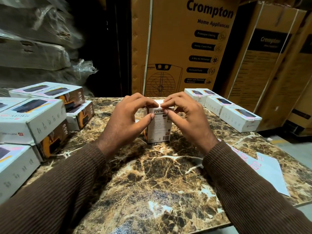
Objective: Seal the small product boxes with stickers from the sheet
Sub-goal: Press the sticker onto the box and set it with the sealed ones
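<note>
A small white product box [158,130] stands upright at the middle of the marble table [152,174]. My left hand [128,122] holds its left side, thumb on the front face and fingertips curled over the top edge. My right hand [185,119] holds its right side the same way. The fingertips of both hands meet on a small sticker [160,104] at the box's top front edge. The sticker sheet [263,171], white with pink-outlined stickers, lies flat on the table to the right, partly under my right sleeve.
Stacked product boxes [33,119] fill the table's left side. Three more boxes [236,115] lie in a row at the back right. Large Crompton cartons [185,48] stand behind the table. Plastic-wrapped bundles [33,48] are piled at the back left.
</note>
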The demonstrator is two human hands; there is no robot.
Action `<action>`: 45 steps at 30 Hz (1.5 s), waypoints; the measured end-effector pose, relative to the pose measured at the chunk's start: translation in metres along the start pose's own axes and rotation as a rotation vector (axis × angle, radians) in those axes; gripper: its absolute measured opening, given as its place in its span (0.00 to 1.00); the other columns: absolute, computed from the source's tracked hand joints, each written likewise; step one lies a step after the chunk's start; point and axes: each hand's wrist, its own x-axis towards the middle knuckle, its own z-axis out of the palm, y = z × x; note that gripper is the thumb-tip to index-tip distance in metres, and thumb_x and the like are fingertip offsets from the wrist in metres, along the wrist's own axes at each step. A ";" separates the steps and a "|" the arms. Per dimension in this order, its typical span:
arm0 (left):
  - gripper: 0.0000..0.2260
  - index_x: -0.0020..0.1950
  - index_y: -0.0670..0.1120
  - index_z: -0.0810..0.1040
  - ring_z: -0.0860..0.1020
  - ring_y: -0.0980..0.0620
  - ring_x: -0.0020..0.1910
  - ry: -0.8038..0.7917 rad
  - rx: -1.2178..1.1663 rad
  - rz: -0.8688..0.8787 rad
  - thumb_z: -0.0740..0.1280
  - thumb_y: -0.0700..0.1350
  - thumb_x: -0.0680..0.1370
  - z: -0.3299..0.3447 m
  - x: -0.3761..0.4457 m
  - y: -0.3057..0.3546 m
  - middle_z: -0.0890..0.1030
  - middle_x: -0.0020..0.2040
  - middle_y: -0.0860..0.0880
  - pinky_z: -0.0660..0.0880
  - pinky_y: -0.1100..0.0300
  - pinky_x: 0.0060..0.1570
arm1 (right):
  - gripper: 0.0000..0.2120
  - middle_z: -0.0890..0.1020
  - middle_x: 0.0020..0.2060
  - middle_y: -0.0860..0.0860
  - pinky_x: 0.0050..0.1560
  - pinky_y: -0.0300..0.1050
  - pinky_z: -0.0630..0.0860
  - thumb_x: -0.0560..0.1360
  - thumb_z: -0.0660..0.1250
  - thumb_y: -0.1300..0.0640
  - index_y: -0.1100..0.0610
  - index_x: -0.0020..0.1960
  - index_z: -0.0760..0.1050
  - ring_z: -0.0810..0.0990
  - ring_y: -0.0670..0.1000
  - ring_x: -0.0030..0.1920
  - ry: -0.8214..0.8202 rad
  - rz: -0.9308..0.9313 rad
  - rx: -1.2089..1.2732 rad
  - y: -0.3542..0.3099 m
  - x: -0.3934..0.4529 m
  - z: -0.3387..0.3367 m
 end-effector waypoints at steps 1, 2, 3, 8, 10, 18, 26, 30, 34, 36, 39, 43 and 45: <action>0.13 0.62 0.52 0.83 0.77 0.53 0.57 0.000 -0.001 -0.002 0.68 0.52 0.79 0.000 0.000 0.000 0.80 0.55 0.57 0.78 0.44 0.56 | 0.06 0.81 0.55 0.46 0.56 0.45 0.81 0.80 0.70 0.60 0.55 0.56 0.83 0.79 0.42 0.58 0.001 0.005 0.010 0.000 0.000 -0.001; 0.13 0.62 0.52 0.83 0.77 0.53 0.57 0.000 -0.003 -0.002 0.68 0.52 0.79 0.000 0.000 -0.001 0.80 0.55 0.57 0.78 0.43 0.56 | 0.07 0.81 0.55 0.46 0.55 0.42 0.81 0.80 0.71 0.60 0.55 0.57 0.82 0.79 0.42 0.58 0.003 0.005 0.014 -0.001 -0.001 -0.002; 0.13 0.62 0.52 0.83 0.77 0.53 0.57 0.000 -0.004 0.000 0.68 0.52 0.78 0.000 0.000 -0.001 0.80 0.55 0.57 0.78 0.43 0.56 | 0.07 0.81 0.55 0.46 0.54 0.40 0.80 0.80 0.71 0.59 0.54 0.58 0.82 0.79 0.41 0.57 0.007 0.004 0.011 -0.002 -0.001 -0.002; 0.14 0.62 0.51 0.83 0.78 0.51 0.57 -0.002 -0.006 0.000 0.69 0.51 0.79 0.000 0.000 -0.001 0.80 0.55 0.56 0.78 0.43 0.56 | 0.05 0.81 0.54 0.48 0.54 0.33 0.77 0.80 0.71 0.57 0.56 0.55 0.83 0.79 0.44 0.56 0.024 0.002 0.002 -0.005 0.000 0.002; 0.14 0.62 0.50 0.83 0.78 0.52 0.57 -0.007 -0.006 0.001 0.69 0.52 0.79 0.001 0.000 -0.001 0.80 0.56 0.56 0.78 0.43 0.56 | 0.04 0.81 0.53 0.48 0.54 0.37 0.78 0.80 0.71 0.58 0.55 0.53 0.82 0.79 0.45 0.56 0.030 -0.002 0.017 -0.003 0.001 0.003; 0.14 0.63 0.51 0.83 0.77 0.53 0.59 -0.001 -0.015 0.003 0.69 0.52 0.79 0.000 -0.001 0.001 0.80 0.57 0.56 0.78 0.44 0.57 | 0.05 0.82 0.55 0.47 0.58 0.46 0.80 0.80 0.71 0.60 0.56 0.55 0.83 0.80 0.44 0.58 0.029 0.051 0.084 -0.001 -0.003 0.002; 0.14 0.65 0.51 0.83 0.78 0.53 0.60 0.003 0.005 0.027 0.70 0.51 0.80 0.000 -0.002 0.000 0.81 0.58 0.56 0.78 0.44 0.59 | 0.07 0.82 0.55 0.48 0.58 0.50 0.82 0.78 0.71 0.64 0.56 0.54 0.85 0.80 0.45 0.58 0.043 0.044 0.112 0.002 -0.002 0.004; 0.16 0.67 0.50 0.82 0.77 0.55 0.63 -0.005 0.006 0.037 0.73 0.44 0.79 0.000 -0.005 -0.002 0.81 0.62 0.55 0.78 0.46 0.63 | 0.10 0.82 0.56 0.48 0.59 0.50 0.83 0.78 0.71 0.66 0.57 0.55 0.86 0.81 0.46 0.60 0.040 0.070 0.176 0.003 -0.005 0.001; 0.21 0.71 0.46 0.79 0.76 0.53 0.69 0.004 0.028 0.037 0.74 0.39 0.78 0.000 -0.010 -0.005 0.80 0.68 0.51 0.76 0.44 0.69 | 0.11 0.82 0.58 0.49 0.59 0.45 0.83 0.79 0.71 0.65 0.54 0.58 0.84 0.80 0.45 0.61 0.051 0.081 0.166 0.003 -0.005 0.001; 0.23 0.72 0.45 0.77 0.76 0.52 0.69 0.017 0.052 0.035 0.74 0.38 0.78 0.000 -0.012 -0.005 0.80 0.69 0.49 0.75 0.44 0.70 | 0.09 0.82 0.58 0.50 0.59 0.43 0.83 0.79 0.71 0.65 0.57 0.58 0.83 0.80 0.45 0.61 0.056 0.090 0.158 0.003 -0.005 0.002; 0.23 0.72 0.44 0.74 0.76 0.52 0.67 0.040 0.084 0.013 0.74 0.39 0.77 0.002 -0.013 -0.003 0.78 0.69 0.48 0.78 0.50 0.67 | 0.06 0.81 0.56 0.50 0.54 0.37 0.83 0.80 0.71 0.63 0.58 0.56 0.78 0.80 0.44 0.59 0.077 0.132 0.170 0.001 -0.007 0.002; 0.13 0.57 0.45 0.72 0.77 0.53 0.55 0.115 0.058 -0.104 0.74 0.41 0.78 0.004 -0.016 0.000 0.75 0.58 0.48 0.80 0.63 0.53 | 0.05 0.80 0.52 0.49 0.54 0.36 0.78 0.79 0.70 0.55 0.54 0.51 0.75 0.79 0.45 0.54 0.062 0.200 0.089 0.004 -0.008 0.004; 0.10 0.53 0.46 0.73 0.77 0.55 0.53 0.089 0.074 -0.153 0.74 0.44 0.79 0.005 -0.018 -0.002 0.75 0.55 0.49 0.77 0.70 0.47 | 0.05 0.80 0.52 0.48 0.56 0.40 0.78 0.79 0.70 0.55 0.53 0.51 0.76 0.79 0.44 0.54 -0.025 0.267 0.082 0.008 -0.009 0.007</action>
